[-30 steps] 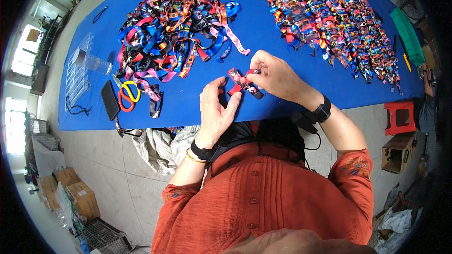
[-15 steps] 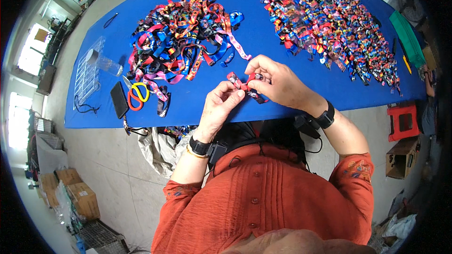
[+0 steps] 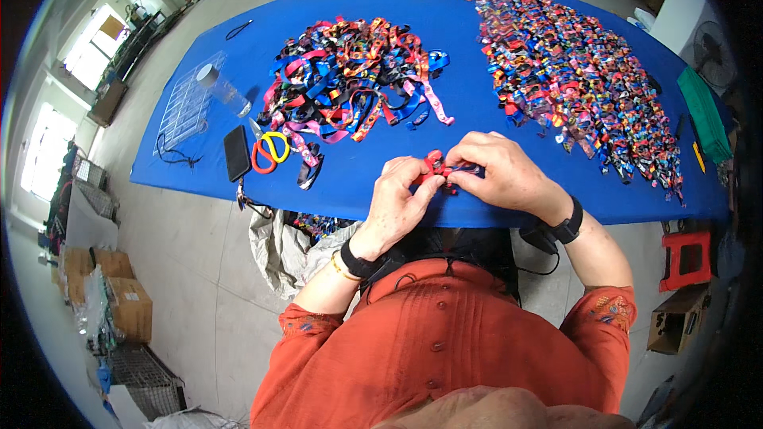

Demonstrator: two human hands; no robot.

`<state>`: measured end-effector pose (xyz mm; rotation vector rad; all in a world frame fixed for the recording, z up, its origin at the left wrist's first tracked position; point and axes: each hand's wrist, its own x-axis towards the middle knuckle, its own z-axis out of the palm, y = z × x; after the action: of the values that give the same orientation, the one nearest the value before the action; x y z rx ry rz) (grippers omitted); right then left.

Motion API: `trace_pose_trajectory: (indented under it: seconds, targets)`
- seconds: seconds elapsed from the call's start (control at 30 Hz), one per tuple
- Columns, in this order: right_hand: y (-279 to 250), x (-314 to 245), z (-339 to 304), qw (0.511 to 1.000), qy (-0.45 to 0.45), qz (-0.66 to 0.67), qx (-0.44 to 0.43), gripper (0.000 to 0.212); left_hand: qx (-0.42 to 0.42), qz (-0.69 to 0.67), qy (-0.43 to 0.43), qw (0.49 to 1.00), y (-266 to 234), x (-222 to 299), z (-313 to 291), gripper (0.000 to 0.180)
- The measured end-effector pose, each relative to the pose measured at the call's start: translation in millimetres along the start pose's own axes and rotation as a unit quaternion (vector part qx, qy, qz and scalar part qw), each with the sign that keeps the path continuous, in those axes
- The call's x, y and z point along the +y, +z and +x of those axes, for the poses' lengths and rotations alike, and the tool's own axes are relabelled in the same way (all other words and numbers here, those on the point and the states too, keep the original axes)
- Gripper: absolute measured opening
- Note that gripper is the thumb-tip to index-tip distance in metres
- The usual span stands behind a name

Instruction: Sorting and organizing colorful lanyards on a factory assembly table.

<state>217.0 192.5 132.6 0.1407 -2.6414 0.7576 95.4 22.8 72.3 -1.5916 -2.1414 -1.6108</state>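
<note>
Between my two hands, over the near edge of the blue table [image 3: 318, 183], is a small bunched red and dark patterned ribbon strap [image 3: 434, 162]. My left hand [image 3: 400, 195] pinches its left side between thumb and fingers. On its right side, my right hand [image 3: 499, 171] grips the strap with thumb and forefinger close to the left thumb. Part of the strap is hidden by the fingers. Beyond my hands lies a loose heap of colourful printed straps [image 3: 350, 79]; a pink strap end [image 3: 437, 103] trails from it toward me.
At right spreads a wide mass of small folded straps [image 3: 580, 71]. Left of the heap are red-and-yellow scissors [image 3: 265, 155], a black phone [image 3: 237, 152], a clear bottle [image 3: 226, 94] and a white wire rack [image 3: 187, 103]. A red stool [image 3: 685, 260] stands off the table's right end.
My view has shifted, so the table sits lower and further right. Both hands have drawn closer together on the strap, which is now more tightly bunched.
</note>
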Motion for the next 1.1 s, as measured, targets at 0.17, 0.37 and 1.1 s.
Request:
trace_pose_trajectory:
  seconds: [0.17,0.37,1.1]
  targets:
    - [5.7,1.4,-0.4,0.999,-0.014,-0.020,0.026,0.015,-0.015,0.002,-0.065,0.998,-1.1,4.7,0.2,0.019]
    - [0.9,11.3,3.6,0.998,-0.036,-0.039,0.026,0.013,-0.018,-0.049,-0.141,0.989,3.6,-6.0,11.1,0.020]
    - [29.0,42.8,7.7,0.997,-0.003,0.049,0.059,0.010,-0.019,-0.112,-0.152,0.982,13.4,-25.2,16.6,0.017]
